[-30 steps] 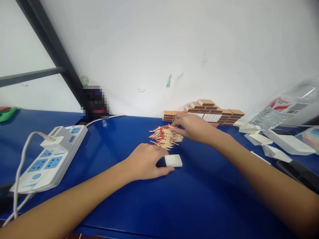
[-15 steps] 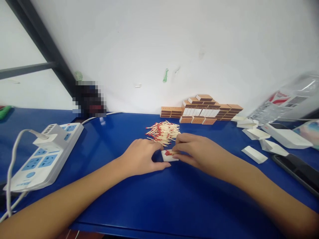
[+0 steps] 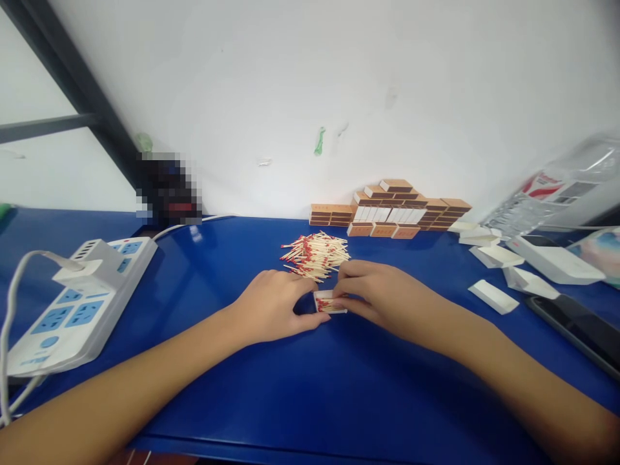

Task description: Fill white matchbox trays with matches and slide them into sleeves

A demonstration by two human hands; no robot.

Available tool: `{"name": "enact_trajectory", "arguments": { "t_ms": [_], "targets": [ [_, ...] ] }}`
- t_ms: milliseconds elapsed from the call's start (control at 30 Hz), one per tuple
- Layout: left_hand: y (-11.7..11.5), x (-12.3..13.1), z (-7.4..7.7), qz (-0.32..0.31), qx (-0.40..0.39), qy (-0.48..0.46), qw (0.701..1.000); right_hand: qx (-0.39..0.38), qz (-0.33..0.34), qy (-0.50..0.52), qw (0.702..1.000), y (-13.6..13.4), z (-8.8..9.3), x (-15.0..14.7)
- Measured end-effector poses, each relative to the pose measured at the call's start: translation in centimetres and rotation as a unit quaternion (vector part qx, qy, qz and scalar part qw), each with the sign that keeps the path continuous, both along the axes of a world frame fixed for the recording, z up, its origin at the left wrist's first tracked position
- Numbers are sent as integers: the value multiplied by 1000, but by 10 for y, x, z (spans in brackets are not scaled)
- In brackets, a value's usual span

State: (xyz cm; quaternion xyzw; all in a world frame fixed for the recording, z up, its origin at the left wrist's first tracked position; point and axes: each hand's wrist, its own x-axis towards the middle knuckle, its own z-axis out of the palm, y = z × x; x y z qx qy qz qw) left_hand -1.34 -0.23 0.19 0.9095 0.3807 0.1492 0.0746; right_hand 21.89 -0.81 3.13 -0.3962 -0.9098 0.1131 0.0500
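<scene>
A small white matchbox tray (image 3: 317, 305) lies on the blue table, with red-headed matches (image 3: 325, 304) inside it. My left hand (image 3: 276, 307) steadies the tray at its left end, thumb along the near side and index finger on the far side. Over the right end of the tray, my right hand (image 3: 361, 287) has its thumb and fingers pinched at the matches; its fingertips hide that end. Just beyond both hands is a loose pile of matches (image 3: 317, 253), red heads pointing various ways.
Matchboxes (image 3: 392, 206) are stacked against the wall. To the right lie several white paper trays (image 3: 493, 296), a phone (image 3: 576, 323), a white device (image 3: 555, 258) and a plastic bottle (image 3: 547, 187). A power strip (image 3: 92, 323) with a white cable sits left on the blue table (image 3: 310, 394).
The matches in my right fingers have come down into the tray and lie spread inside it. My left hand keeps its place. The view has shifted slightly.
</scene>
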Motion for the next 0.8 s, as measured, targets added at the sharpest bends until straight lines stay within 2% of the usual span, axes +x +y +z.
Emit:
{"name": "enact_trajectory", "arguments": {
  "t_ms": [600, 800],
  "targets": [
    [0, 0, 1, 2, -26, 3, 1000, 15, 5, 82, 996, -4, -21, 3],
    [0, -1, -1, 2, -16, 2, 1000, 45, -25, 85, 995, -2, -14, 17]
  ]
}}
